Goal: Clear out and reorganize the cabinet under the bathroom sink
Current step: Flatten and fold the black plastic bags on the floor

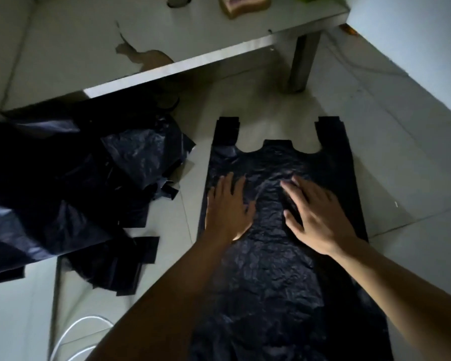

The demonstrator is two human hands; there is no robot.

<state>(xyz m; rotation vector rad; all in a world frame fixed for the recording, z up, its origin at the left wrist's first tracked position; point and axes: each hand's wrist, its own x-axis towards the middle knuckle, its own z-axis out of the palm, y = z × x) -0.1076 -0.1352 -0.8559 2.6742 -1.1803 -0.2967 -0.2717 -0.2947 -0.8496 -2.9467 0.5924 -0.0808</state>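
Note:
A black plastic carrier bag (276, 162) lies flat on the tiled floor, its two handles pointing away from me. My left hand (228, 207) presses on the bag's left half with straight, spread fingers. My right hand (314, 212) lies flat on the right half, fingers straight, palm down. Neither hand grips anything. A loose heap of more black plastic bags (71, 183) sits on the floor to the left.
A low white table (182, 66) with peeling surface stands beyond the bags, one leg (301, 63) at the right. A wrapped yellowish item (245, 5) lies on its far end. A white cable (71, 337) loops at bottom left. A wall rises at the right.

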